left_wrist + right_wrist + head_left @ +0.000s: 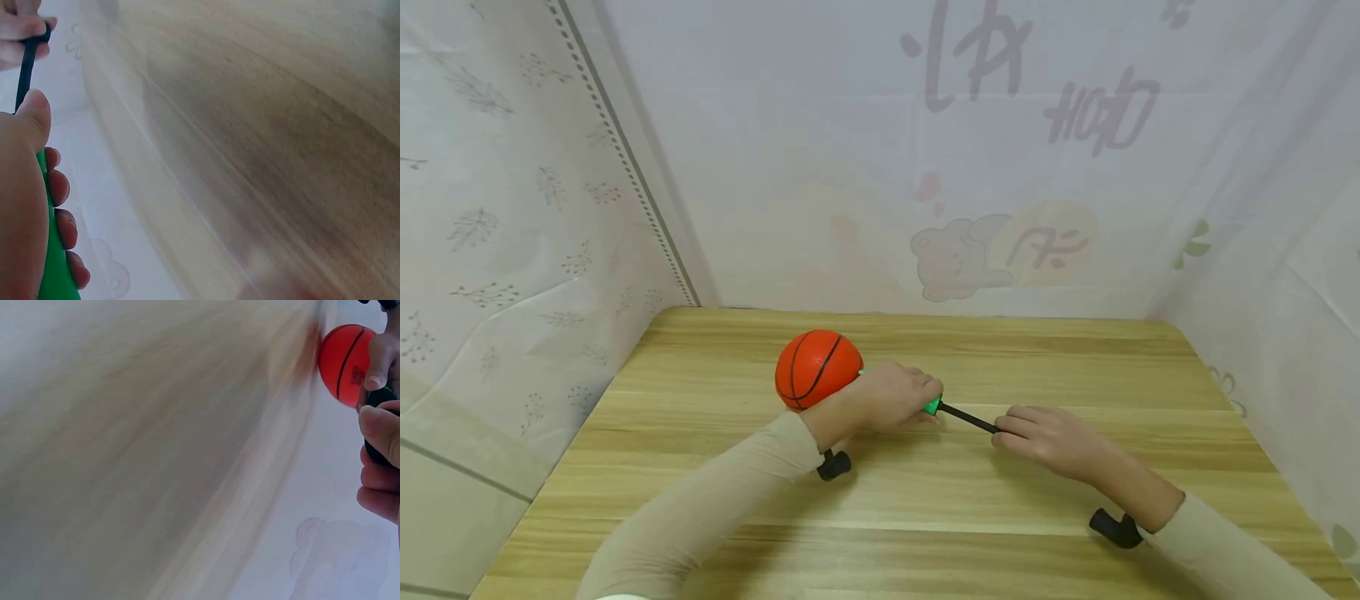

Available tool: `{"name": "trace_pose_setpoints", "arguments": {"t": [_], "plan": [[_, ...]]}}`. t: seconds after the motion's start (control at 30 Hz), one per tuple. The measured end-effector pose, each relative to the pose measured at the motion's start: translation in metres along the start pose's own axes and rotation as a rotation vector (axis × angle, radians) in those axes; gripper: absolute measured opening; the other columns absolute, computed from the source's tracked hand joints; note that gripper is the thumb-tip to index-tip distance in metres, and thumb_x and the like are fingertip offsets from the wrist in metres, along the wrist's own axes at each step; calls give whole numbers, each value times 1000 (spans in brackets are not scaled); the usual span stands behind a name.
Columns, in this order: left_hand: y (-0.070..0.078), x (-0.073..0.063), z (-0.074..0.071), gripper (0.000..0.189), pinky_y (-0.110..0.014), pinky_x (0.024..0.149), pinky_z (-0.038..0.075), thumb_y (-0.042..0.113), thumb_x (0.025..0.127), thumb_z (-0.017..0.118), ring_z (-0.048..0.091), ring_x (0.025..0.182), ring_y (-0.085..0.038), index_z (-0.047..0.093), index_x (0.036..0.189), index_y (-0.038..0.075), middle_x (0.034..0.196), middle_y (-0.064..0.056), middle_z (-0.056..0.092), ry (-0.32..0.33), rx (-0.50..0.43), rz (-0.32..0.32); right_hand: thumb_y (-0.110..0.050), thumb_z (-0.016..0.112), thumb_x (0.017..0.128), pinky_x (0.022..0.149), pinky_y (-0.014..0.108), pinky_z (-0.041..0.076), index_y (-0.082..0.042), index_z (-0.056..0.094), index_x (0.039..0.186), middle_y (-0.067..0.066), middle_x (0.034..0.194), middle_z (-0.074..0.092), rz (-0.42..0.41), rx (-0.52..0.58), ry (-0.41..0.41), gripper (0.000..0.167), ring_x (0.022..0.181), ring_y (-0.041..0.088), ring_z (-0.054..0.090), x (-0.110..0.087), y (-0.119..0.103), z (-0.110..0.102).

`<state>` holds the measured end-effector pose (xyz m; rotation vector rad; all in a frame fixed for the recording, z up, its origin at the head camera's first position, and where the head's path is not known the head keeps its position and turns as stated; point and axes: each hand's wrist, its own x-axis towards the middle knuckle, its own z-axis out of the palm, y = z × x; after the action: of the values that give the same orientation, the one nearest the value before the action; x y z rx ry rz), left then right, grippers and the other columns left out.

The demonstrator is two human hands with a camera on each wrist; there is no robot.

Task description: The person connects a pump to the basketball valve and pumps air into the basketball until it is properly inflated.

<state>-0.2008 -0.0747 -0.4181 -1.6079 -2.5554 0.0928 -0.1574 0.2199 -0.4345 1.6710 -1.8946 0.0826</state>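
Observation:
My left hand grips the green barrel of a ball pump, fingers wrapped round it. From the barrel a black rod runs out to the right, pulled partly out. At its far end my right hand holds the black pump handle between thumb and fingers. An orange-red basketball with black lines lies at the pump's other end, beside the left wrist. The left hand and forearm hide where pump and ball meet, so I cannot tell how they join.
The wood-grain table carries the ball. Pale printed cloth hangs behind and at both sides. Black wrist-worn mounts stick out below each wrist, near the tabletop.

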Motion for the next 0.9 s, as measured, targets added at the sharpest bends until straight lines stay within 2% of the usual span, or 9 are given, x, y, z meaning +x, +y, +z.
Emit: {"name": "trace_pose_setpoints", "arguments": {"t": [0.3,0.47,0.67,0.9], "plan": [[7,4,2,32,-19,58,39,44,102,60,50,71,-8,52,96,14,76,9,46,-3,1,13,-7,30,112,65,21,51,-8,66,97,0,91,66,-25,8,4,38,75,12,57,31,6,18],[7,6,1,31,-19,59,39,44,103,58,50,71,-7,52,98,14,77,9,46,-28,-6,8,-9,27,112,64,18,50,-7,66,97,0,90,66,-13,29,14,42,73,11,57,40,8,24],[3,5,-1,30,-19,62,41,43,102,61,51,74,-8,54,100,14,80,9,49,-24,-16,-2,-9,30,112,64,20,51,-8,66,95,1,89,67,13,52,40,40,73,11,59,32,8,21],[-3,-3,-1,31,-20,62,41,43,101,62,50,75,-8,51,97,14,80,9,47,-13,-27,-12,-11,33,112,65,22,54,-8,67,96,2,91,69,15,54,39,37,74,12,62,7,0,6]]}}
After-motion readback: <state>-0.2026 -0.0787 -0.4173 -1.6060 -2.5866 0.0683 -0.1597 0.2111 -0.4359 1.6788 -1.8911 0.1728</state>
